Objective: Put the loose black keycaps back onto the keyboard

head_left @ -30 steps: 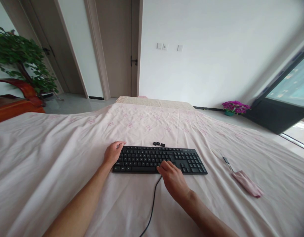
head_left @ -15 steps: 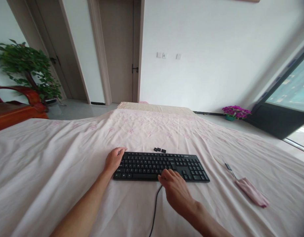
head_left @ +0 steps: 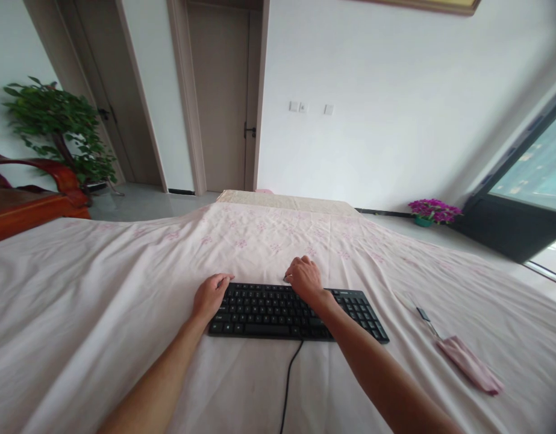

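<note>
A black keyboard lies flat on the pale cloth. My left hand grips its far left corner, thumb along the back edge. Beyond the keyboard's back edge, my right hand is bent downward with its fingers closed together. A small black keycap shows at those fingertips; the hand covers the spot where other loose keycaps lay. My right forearm crosses over the right half of the keys. From the keyboard's front edge a black cable runs toward me.
The bed-like surface has a wrinkled, flowered cloth. On the right lie a pink pouch and a thin tool with a dark handle. A wooden chair and a green plant stand left, purple flowers far right.
My right hand has moved from the front edge of the keyboard to the loose keycaps behind it, covering most of them. My left hand keeps its hold. The view has shifted slightly.
</note>
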Motion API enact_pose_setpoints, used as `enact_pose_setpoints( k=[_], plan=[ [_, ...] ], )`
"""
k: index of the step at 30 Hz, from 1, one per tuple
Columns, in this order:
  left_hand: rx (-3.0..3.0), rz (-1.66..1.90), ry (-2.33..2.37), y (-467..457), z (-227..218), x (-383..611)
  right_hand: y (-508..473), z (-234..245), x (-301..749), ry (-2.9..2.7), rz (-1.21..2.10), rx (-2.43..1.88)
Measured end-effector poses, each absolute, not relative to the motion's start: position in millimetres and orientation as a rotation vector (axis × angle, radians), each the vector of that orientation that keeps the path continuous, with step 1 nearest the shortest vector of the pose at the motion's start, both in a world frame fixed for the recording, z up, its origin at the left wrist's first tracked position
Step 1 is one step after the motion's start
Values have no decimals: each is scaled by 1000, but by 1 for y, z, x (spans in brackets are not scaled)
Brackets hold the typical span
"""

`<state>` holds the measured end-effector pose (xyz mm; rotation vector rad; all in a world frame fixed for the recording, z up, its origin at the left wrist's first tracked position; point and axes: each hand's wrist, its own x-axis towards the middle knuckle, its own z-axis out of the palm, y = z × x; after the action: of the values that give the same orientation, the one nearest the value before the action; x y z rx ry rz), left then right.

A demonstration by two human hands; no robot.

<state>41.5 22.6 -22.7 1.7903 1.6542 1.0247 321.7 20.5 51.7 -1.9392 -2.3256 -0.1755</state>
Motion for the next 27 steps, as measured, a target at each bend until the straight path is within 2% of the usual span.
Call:
enact_pose_setpoints(
  k=[4, 19, 27],
  plan=[
    [1797, 1029, 1654, 23, -22, 41, 28, 50, 314, -2432, -278, -1970],
    [1804, 1014, 1680, 21, -18, 42, 23, 57, 306, -2477, -238, -1917],
    [1788, 995, 1701, 22, -22, 42, -50, 63, 344, -2121, 155, -1632]
  ],
)
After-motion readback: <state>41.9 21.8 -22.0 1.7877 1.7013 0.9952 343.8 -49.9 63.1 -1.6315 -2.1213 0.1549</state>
